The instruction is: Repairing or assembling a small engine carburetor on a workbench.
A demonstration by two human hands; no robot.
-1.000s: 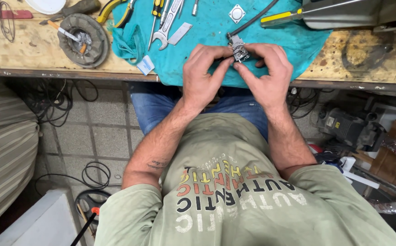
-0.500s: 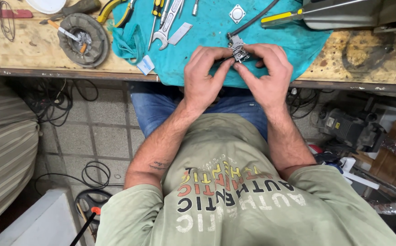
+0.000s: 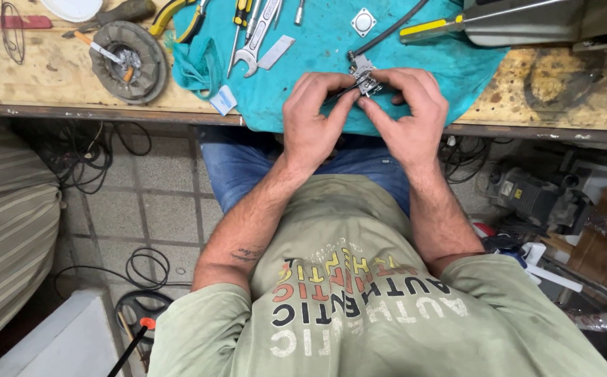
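Both hands meet over the near edge of a teal cloth on a wooden workbench. My left hand and my right hand pinch a small grey metal part between their fingertips. A black hose runs from that part toward the back of the bench. A thin rod or tool seems to lie between my left fingers and the part; I cannot tell what it is.
On the cloth lie a wrench, screwdrivers, yellow-handled pliers and a small square metal plate. A round metal dish with a cigarette sits left. A grey machine with a yellow handle stands back right. Cables cover the floor.
Both hands have kept hold of the small part; the fingers shifted slightly around it, with no clear movement of the part itself.
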